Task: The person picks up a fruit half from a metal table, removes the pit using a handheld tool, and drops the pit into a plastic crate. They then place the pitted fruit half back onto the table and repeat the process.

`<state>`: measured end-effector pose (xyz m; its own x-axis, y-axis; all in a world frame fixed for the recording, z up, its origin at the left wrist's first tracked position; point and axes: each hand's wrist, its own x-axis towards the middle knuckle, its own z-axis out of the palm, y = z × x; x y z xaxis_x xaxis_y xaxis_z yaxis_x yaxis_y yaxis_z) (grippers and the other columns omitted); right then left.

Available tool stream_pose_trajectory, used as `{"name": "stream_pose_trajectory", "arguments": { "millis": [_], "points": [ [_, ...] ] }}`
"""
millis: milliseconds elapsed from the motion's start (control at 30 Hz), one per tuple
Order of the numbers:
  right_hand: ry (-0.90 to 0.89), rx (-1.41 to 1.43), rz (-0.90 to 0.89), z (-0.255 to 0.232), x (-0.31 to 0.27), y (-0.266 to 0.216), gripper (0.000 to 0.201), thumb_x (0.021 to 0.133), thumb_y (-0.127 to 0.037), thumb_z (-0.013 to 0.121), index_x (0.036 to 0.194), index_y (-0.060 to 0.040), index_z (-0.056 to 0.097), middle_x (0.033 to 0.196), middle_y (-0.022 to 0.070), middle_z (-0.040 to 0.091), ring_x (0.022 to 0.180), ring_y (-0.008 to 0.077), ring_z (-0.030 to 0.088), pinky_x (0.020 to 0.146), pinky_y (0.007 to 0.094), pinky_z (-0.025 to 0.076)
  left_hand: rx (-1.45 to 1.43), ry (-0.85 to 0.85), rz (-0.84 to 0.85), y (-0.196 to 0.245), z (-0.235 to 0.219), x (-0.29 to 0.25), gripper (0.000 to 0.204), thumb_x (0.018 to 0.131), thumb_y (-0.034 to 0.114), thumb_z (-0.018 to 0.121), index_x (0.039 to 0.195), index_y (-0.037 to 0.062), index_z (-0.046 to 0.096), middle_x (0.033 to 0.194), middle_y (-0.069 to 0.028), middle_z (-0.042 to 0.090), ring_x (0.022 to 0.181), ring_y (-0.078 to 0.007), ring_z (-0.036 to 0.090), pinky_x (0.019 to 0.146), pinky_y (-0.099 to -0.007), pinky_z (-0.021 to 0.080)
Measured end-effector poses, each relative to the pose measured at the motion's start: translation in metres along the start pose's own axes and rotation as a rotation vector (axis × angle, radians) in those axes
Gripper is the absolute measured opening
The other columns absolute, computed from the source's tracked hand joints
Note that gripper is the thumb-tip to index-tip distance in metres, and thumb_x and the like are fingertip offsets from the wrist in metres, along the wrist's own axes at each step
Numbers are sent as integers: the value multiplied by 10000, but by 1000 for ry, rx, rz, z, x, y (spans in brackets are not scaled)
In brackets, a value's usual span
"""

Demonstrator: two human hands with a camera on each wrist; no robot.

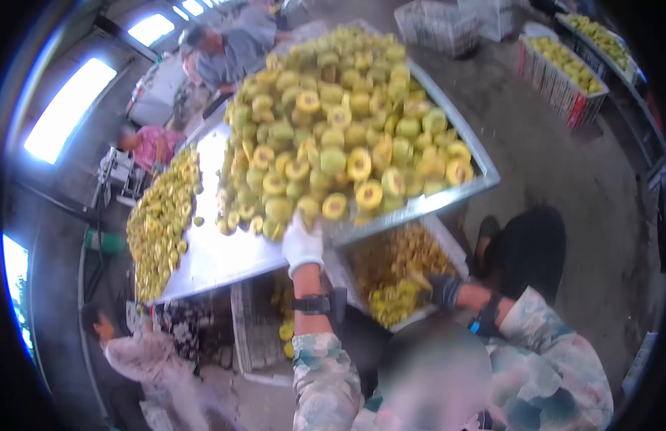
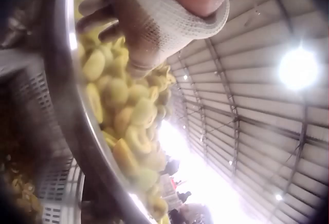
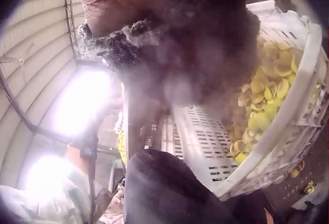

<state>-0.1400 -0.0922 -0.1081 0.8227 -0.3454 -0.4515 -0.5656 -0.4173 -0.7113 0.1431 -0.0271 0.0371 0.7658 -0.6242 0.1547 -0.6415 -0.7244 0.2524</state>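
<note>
A large heap of halved yellow-green fruit [image 1: 333, 136], some with brown hollows showing, covers a metal-rimmed table [image 1: 419, 194]. My left hand [image 1: 303, 243], in a white knitted glove, reaches over the rim to the near edge of the heap. In the left wrist view its fingers [image 2: 95, 17] and thumb stand apart among the fruit halves [image 2: 117, 91]. My right hand [image 1: 445, 289], in a dark glove, is low over a white crate [image 1: 448, 248] holding yellow fruit pieces [image 1: 397, 302]. Blur and the glove [image 3: 190, 44] hide its fingertips in the right wrist view.
Another fruit pile [image 1: 160, 223] lies on the table's left part. A second crate [image 1: 250, 337] stands under the table, left of my legs. Other people [image 1: 157, 147] work around the table. Filled crates [image 1: 562, 72] stand on the floor at far right.
</note>
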Motion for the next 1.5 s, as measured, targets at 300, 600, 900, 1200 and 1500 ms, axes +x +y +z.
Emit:
{"name": "stream_pose_trajectory", "arguments": {
  "millis": [300, 600, 900, 1200, 1500],
  "points": [
    [49, 85, -73, -17, -12, 3, 471, 817, -430, 558, 1128, -76, 573, 1074, 215, 591, 989, 366, 564, 845, 407, 437, -271, -122, 22, 38, 71, 42, 468, 726, 211, 688, 1106, 53, 465, 965, -167, 623, 899, -337, 606, 763, -407, 497],
    [390, 472, -302, -57, -48, -82, 366, 814, -351, 612, 968, -21, 568, 842, 228, 592, 800, 373, 582, 696, 428, 436, -1539, -200, -379, 80, 1, -59, 227, 822, 198, 518, 1049, 191, 521, 837, 2, 550, 601, -122, 515, 490, -212, 424],
    [501, 203, -304, -56, -58, -108, 334, 798, -279, 619, 980, -10, 545, 833, 238, 593, 806, 413, 574, 677, 450, 449, -1360, 35, -234, 83, 17, -110, 368, 955, 396, 380, 1014, 51, 494, 971, -55, 504, 810, -127, 518, 653, -286, 486],
    [315, 200, -225, -52, -62, -117, 332, 811, -261, 593, 1010, 0, 539, 897, 251, 592, 830, 416, 575, 702, 449, 456, -1110, 244, 72, 88, 19, -132, 306, 969, 279, 385, 1031, -2, 489, 907, -71, 530, 823, -123, 487, 748, -262, 414],
    [-120, 542, -235, -60, -55, -103, 277, 868, -214, 552, 1087, -44, 553, 843, 96, 618, 673, 166, 582, 576, 302, 462, -1659, -634, -189, 71, -14, -120, 494, 937, 476, 388, 1088, 23, 515, 966, -138, 612, 828, -176, 578, 696, -272, 490]
  ]
}}
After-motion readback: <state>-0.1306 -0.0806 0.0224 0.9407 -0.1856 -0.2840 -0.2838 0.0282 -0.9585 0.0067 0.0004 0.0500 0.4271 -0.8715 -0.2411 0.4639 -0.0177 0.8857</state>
